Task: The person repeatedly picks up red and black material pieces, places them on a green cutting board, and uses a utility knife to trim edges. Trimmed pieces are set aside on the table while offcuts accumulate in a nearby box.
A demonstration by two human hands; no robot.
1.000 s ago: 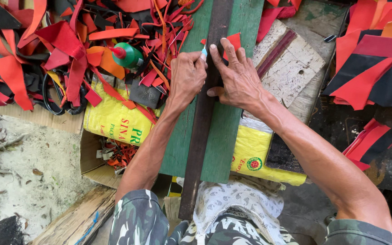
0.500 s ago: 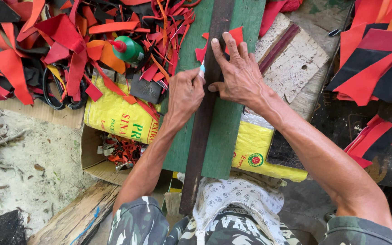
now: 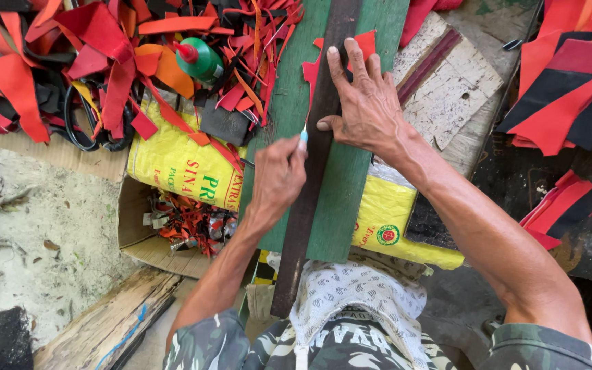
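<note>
Left hand (image 3: 279, 175) lower along dark strip (image 3: 313, 171), gripping small blade; right hand (image 3: 364, 103) flat; green board (image 3: 340, 205), sandy ground (image 3: 29, 226)

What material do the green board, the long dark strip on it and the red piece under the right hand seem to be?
Green board: probably wood, matte paint, scratched. Dark strip: straight and rigid, perhaps aged wood or metal; unclear. Red piece: thin, flexible sheet, maybe rubber or synthetic leather, dull surface.

A green bottle with a red cap (image 3: 199, 60) lies in the heap of red and orange scraps (image 3: 104, 62) at the upper left. Below it sits a yellow sack (image 3: 179, 168) and an open cardboard box (image 3: 146, 236). Red and black sheets (image 3: 563, 96) lie at the upper right.
</note>
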